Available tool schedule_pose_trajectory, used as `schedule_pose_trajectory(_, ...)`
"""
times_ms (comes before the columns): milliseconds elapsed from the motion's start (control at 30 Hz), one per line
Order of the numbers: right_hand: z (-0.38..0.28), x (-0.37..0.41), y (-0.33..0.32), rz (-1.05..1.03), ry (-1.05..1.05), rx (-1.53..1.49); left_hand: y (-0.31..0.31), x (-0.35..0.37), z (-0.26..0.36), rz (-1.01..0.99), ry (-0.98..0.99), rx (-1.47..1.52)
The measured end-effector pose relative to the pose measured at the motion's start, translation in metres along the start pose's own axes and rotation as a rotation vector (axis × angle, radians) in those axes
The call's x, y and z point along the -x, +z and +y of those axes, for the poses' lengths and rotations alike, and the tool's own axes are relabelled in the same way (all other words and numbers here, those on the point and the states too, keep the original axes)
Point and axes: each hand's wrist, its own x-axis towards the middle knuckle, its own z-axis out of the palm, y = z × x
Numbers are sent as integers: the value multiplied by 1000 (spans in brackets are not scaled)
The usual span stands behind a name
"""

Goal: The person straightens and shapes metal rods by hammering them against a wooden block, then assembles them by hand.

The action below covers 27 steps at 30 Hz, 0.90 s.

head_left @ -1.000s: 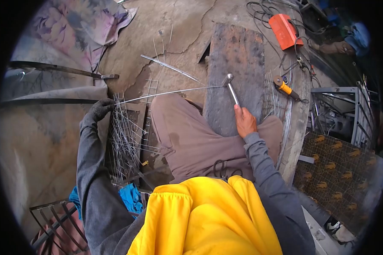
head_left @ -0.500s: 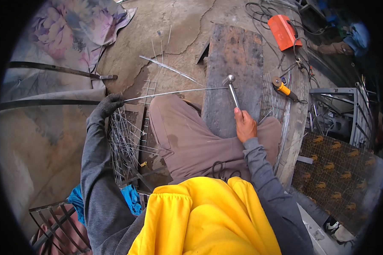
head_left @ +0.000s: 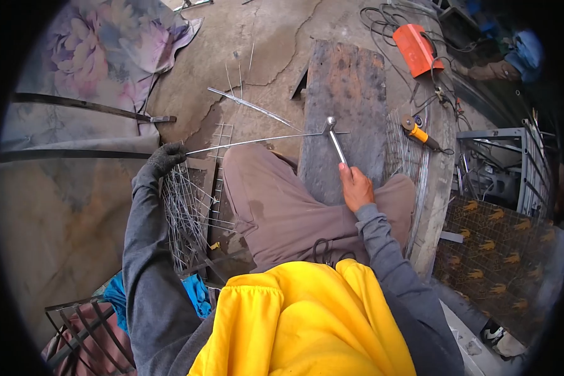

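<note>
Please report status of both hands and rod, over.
Left hand holding rod. Right hand gripping hammer. Rod's far end over board. Nothing seen blocking it.

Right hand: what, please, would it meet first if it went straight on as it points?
Beyond the hammer it holds, the right hand would probably meet the thin rod across the board; its height is unclear.

Looks like a metal workshop: shows a grinder (head_left: pixel 420 133), an orange machine (head_left: pixel 415 50), loose rods (head_left: pixel 185 213) and a metal frame (head_left: pixel 492 134) around a scarred plank (head_left: pixel 344 94).
</note>
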Motion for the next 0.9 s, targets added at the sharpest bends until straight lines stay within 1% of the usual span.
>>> schedule_pose_trajectory(67, 3, 8, -10, 35, -1, -25, -1, 7, 7, -2, 39, 113)
schedule_pose_trajectory(100, 7, 14, -15, 59, 1, -43, -1, 9, 11, 33, 126, 118)
schedule_pose_trajectory(133, 14, 19, -19, 62, -1, -51, -4, 12, 15, 36, 127, 110)
schedule_pose_trajectory(200, 28, 28, -28, 100, 6, 5, -9, 29, 66, 10, -82, 398)
schedule_pose_trajectory(233, 32, 33, -34, 93, 25, 67, -4, 37, 92, -11, -77, 492)
schedule_pose_trajectory(300, 55, 32, -33, 94, 22, 32, 16, 53, 155, -15, -27, 546)
schedule_pose_trajectory(367, 68, 29, -26, 95, 18, -4, 51, 57, 199, -95, 54, 768)
schedule_pose_trajectory(433, 73, 28, -22, 95, 43, -7, 87, 65, 242, -182, 43, 1016)
schedule_pose_trajectory(467, 72, 29, -21, 105, 44, -18, 109, 66, 257, -175, 87, 1127)
schedule_pose_trajectory(500, 70, 29, -20, 98, 43, 4, 126, 72, 283, -149, 83, 1181)
schedule_pose_trajectory(567, 68, 29, -21, 98, 44, 26, 153, 71, 312, -160, 150, 1249)
schedule_pose_trajectory(633, 68, 30, -21, 83, 42, 39, 173, 71, 341, -149, 174, 1275)
schedule_pose_trajectory(667, 70, 30, -22, 84, 40, 37, 179, 71, 354, -174, 183, 1362)
schedule_pose_trajectory(700, 71, 29, -22, 86, 33, 26, 184, 71, 366, -199, 192, 1448)
schedule_pose_trajectory(733, 73, 29, -22, 87, 25, 14, 186, 72, 378, -195, 196, 1445)
schedule_pose_trajectory(800, 76, 27, -19, 88, 15, -3, 188, 72, 397, -320, 184, 1601)
schedule_pose_trajectory(833, 78, 26, -18, 89, 12, -17, 191, 68, 402, -357, 237, 1634)
schedule_pose_trajectory(867, 79, 26, -17, 88, 9, -24, 191, 68, 409, -352, 236, 1628)
schedule_pose_trajectory(900, 81, 25, -16, 84, 7, -38, 189, 69, 416, -363, 229, 1683)
